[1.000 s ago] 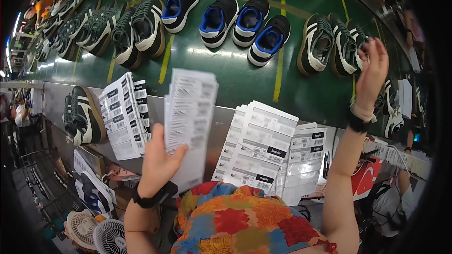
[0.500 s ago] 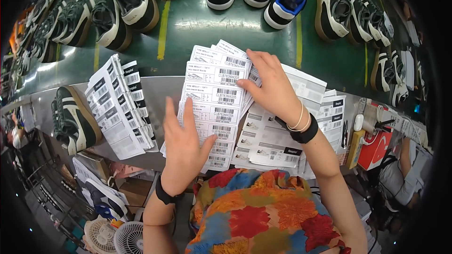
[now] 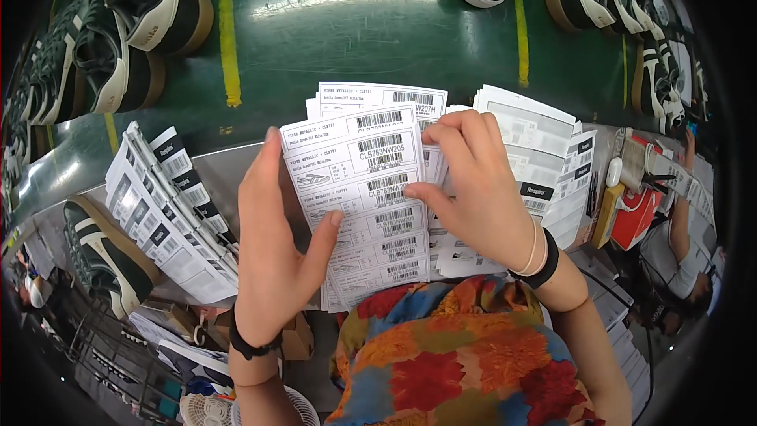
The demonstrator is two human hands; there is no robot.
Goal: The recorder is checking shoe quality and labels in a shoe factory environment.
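Head view, left to right: a fanned stack [image 3: 169, 209] of label sheets leans at my left, overlapped so each edge can be picked, and beside it my left hand [image 3: 276, 241] props the sheet [image 3: 367, 201] I am working on, palm behind it and thumb clamped across its front to keep it flat and facing me. My right hand [image 3: 477, 185] pinches the sheet's right edge between thumb and fingertips, in front of another stack [image 3: 544, 158] on the bench, with shoes [image 3: 130, 28] lined up on the green belt [image 3: 371, 39] beyond.

Left hand [image 3: 272, 256] flat, thumb out; right hand [image 3: 481, 185] curled in a fingertip grip.
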